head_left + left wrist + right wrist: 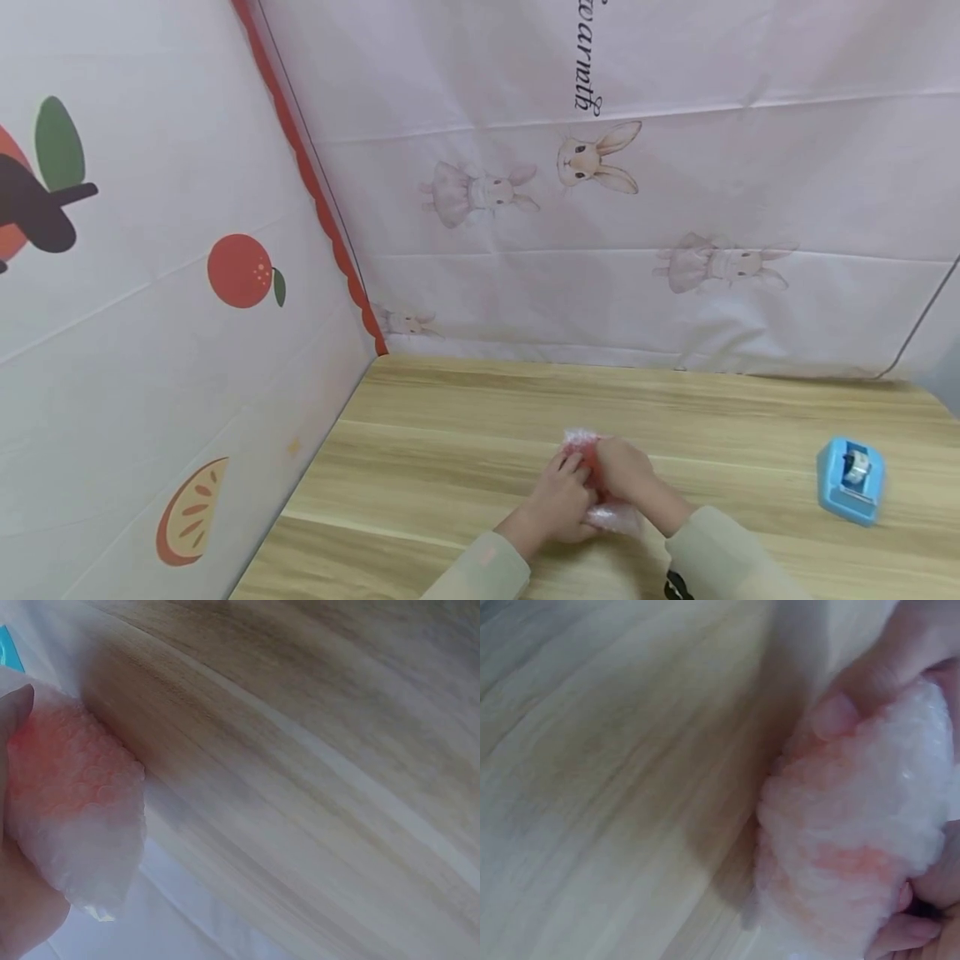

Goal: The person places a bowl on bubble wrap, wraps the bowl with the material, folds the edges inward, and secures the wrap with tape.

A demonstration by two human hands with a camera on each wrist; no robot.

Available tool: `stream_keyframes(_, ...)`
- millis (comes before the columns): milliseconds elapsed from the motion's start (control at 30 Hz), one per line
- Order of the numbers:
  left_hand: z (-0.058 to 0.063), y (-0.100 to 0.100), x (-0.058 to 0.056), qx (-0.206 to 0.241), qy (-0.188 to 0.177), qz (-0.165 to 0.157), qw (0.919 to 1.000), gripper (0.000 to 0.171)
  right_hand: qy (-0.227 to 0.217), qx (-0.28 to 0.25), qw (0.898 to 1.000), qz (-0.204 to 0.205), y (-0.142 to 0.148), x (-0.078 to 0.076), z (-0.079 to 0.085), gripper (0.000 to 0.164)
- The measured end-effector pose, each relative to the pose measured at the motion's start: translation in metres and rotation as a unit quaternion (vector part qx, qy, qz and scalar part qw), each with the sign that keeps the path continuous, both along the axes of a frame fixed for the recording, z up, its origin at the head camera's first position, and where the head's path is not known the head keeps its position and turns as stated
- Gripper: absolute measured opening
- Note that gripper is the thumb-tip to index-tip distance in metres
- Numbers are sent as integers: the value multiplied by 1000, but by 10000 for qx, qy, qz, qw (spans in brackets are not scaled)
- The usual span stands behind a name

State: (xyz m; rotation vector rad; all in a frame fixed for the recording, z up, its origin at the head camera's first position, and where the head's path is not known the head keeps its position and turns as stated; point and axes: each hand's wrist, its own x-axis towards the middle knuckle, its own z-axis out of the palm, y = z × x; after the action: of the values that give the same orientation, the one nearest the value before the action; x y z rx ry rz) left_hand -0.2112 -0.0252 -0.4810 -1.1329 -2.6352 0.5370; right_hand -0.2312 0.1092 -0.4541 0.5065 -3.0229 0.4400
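Note:
Both hands hold a bundle of clear bubble wrap (pixel 615 518) round a red thing (pixel 591 467) over the wooden table. My left hand (pixel 561 502) grips its near left side with curled fingers. On the far right side, my right hand (pixel 626 473) holds it, its fingers partly hidden behind the wrap. In the left wrist view the bubble-wrapped bundle (pixel 79 780) shows red through its bubbles and whitish at one end. The right wrist view shows a thumb and fingers around the bundle (pixel 847 817). The wrap hides what the red thing is.
A blue tape dispenser (pixel 851 483) with a roll of tape stands at the right of the wooden table (pixel 420 450). A fruit-print cloth (pixel 150 375) hangs along the left side, and a rabbit-print cloth (pixel 525 292) behind the table's back edge.

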Motion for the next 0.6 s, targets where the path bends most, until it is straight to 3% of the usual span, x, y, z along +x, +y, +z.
stream_keyframes(233, 0, 1, 1, -170, -62, -43, 9998, 35, 452, 290, 9986, 1, -4, 0, -15, 23)
stream_keyframes(600, 0, -1, 1, -113, 275, -307, 9991, 31, 464, 158, 9986, -206, -6, 1, -15, 24)
